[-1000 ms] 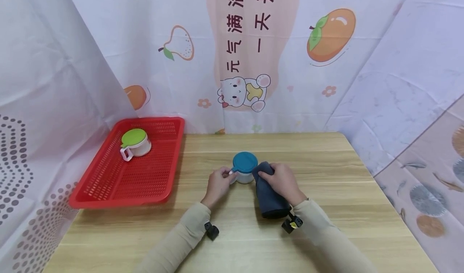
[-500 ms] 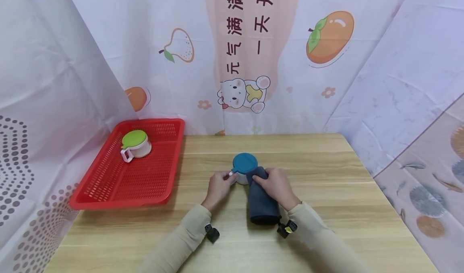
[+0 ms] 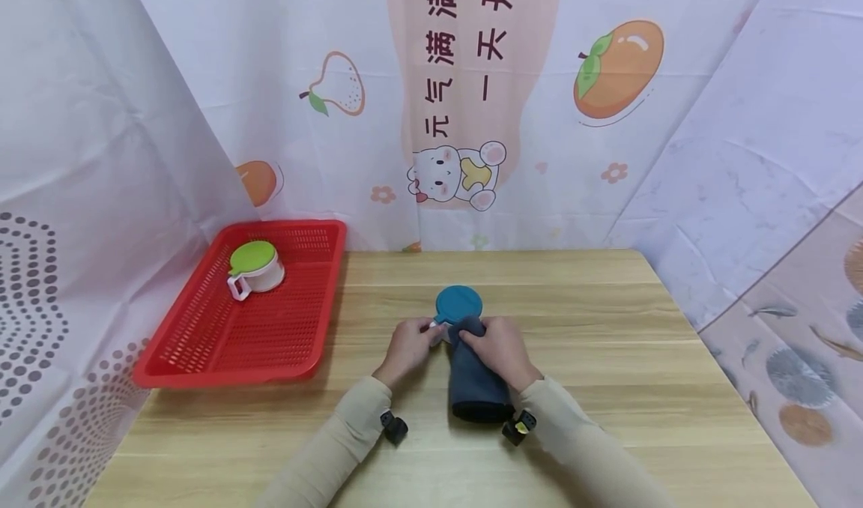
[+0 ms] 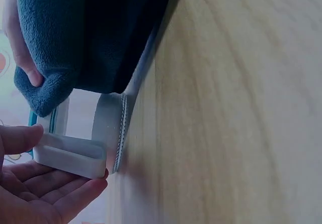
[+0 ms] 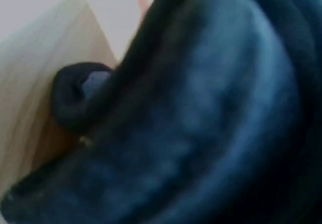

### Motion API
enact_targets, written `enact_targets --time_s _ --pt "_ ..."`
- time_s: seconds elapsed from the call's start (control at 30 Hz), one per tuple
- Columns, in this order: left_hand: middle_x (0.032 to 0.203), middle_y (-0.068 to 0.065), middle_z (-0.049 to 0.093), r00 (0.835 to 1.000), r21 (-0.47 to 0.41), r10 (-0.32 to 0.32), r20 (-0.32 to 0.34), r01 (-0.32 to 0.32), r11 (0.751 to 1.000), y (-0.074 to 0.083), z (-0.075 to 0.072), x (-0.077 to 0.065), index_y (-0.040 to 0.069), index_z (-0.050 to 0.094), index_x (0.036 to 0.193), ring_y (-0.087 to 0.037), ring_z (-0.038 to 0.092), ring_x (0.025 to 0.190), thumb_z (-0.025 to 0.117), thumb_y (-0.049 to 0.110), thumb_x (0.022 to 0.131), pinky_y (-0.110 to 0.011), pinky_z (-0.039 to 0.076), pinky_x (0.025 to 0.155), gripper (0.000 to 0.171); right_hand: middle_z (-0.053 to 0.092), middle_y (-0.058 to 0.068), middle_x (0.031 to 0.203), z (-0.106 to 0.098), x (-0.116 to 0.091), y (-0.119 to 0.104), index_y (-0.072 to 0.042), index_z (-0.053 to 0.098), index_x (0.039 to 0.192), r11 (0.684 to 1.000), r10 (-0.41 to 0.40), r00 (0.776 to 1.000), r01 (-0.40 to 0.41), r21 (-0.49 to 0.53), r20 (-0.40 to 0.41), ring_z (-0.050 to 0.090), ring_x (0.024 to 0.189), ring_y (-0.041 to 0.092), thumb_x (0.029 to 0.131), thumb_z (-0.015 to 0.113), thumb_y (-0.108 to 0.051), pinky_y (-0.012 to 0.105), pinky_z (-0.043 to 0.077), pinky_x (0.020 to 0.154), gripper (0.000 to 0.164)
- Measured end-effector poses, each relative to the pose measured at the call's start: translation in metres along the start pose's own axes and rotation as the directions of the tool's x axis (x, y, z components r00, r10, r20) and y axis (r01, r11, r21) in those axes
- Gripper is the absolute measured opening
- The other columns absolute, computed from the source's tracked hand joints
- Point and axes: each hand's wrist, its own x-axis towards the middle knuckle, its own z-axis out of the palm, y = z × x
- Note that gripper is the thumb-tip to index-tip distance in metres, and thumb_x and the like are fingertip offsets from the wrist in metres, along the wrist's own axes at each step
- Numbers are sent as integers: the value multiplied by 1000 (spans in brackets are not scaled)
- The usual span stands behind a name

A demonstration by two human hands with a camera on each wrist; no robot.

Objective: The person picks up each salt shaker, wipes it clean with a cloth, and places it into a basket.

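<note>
A small white container with a blue lid (image 3: 458, 303) stands upright on the wooden table. My left hand (image 3: 409, 349) pinches its white handle (image 4: 70, 156) between thumb and fingers, as the left wrist view shows. In my right hand (image 3: 504, 349) is a folded dark blue-grey cloth (image 3: 480, 381), gripped near its upper end. The cloth covers the front right side of the container and hangs toward me. In the right wrist view the cloth (image 5: 191, 113) fills most of the picture, blurred, and hides the right fingers.
A red plastic basket (image 3: 317, 336) sits at the left of the wooden table (image 3: 580, 298). Inside it is a similar white container with a green lid (image 3: 252, 256). Printed curtains (image 3: 323, 156) hang behind and on both sides of the table.
My right hand has moved the cloth leftward and slightly toward me, from the container's right side round to its front. The left hand keeps its hold on the handle.
</note>
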Motion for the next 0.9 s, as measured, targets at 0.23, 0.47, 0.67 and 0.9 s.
enact_targets --time_s 0.23,0.47,0.67,0.9 --pt "65 0 50 1000 14 3 26 -3 1000 0 -2 3 8 66 80 -11 44 59 55 32 89 -23 34 52 29 37 -4 49 6 4 -1 -11 50 54 1000 16 1000 -16 -22 2 40 43 11 78 67 -33 22 28 42 37" --pt "63 3 45 1000 22 -5 19 4 1000 0 -1 5 4 65 79 -12 42 59 55 32 89 -23 32 52 31 46 -1 51 4 8 -4 -9 55 57 998 28 999 -26 -59 38 43 44 12 78 67 -33 22 31 41 34" --pt "70 -4 55 1000 11 -3 11 3 1000 1 0 4 5 66 79 -12 44 63 56 28 88 -23 33 53 27 47 0 52 1 11 -2 -9 53 56 988 33 997 -21 -155 72 43 45 13 77 67 -33 22 31 41 36" --pt "67 -2 53 1000 1 -5 4 5 1000 2 2 2 4 65 76 -13 44 63 57 25 88 -23 33 53 26 44 -2 53 -4 14 6 -11 50 56 979 38 991 -11 -203 131 43 47 14 77 67 -30 23 31 43 33"
